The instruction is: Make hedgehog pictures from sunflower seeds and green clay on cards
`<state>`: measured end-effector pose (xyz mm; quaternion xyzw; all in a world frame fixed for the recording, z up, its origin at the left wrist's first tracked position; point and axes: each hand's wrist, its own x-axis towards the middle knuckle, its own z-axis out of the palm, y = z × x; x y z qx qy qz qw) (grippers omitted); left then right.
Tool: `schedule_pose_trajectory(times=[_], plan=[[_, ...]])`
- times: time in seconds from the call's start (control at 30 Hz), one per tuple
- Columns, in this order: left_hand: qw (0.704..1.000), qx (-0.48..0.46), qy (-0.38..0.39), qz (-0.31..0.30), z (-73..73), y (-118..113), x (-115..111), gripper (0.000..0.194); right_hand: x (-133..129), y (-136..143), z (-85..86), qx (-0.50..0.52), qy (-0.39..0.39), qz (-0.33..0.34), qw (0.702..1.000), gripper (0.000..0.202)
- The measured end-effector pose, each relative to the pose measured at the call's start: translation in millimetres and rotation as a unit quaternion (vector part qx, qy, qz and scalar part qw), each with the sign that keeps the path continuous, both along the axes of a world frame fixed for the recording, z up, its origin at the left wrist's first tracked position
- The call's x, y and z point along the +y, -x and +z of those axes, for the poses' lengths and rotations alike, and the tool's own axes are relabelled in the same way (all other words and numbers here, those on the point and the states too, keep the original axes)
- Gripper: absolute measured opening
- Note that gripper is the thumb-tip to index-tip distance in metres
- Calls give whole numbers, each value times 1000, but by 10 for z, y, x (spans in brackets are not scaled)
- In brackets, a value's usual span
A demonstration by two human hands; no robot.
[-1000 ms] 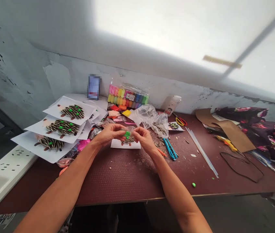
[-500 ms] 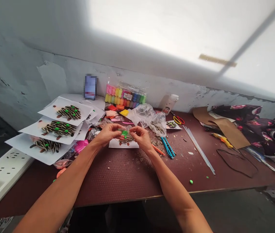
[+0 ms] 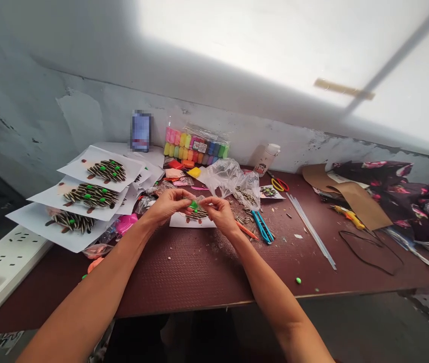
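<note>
A small clear plastic bag with green clay is pinched between my two hands. My left hand grips its left side with thumb and fingers. On its other side, the fingertips of my right hand are closed on the plastic. Just below lies a white card bearing a hedgehog shape made of striped sunflower seeds, partly covered by my hands. Loose sunflower seeds, an orange pen-like tool and a blue utility knife lie right of my right hand.
Finished-looking seed hedgehog cards are stacked at left beside a power strip. Behind stand a phone, a pack of coloured clay and a white bottle. Scissors, clear glue sticks and a yellow glue gun lie right.
Both hands stay nearly in place, still pinching the bag; the green clay shows a little less between the fingers. The view has shifted slightly.
</note>
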<state>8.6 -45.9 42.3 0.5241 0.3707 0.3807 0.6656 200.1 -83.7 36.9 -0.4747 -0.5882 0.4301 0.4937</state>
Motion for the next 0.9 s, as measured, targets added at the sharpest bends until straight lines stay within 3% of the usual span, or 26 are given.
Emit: schedule_pose_trajectory(times=[0.4, 0.57, 0.9], plan=[[1000, -3, 4, -31, -50, 2, 5, 36, 57, -60, -64, -33, -9, 27, 999, 27], [1000, -15, -2, -21, -65, 9, 18, 40, 37, -56, -102, -112, -78, 35, 990, 23], [999, -34, 7, -34, -72, -45, -14, 47, -73, -9, 1, -258, -186, 6, 948, 7]])
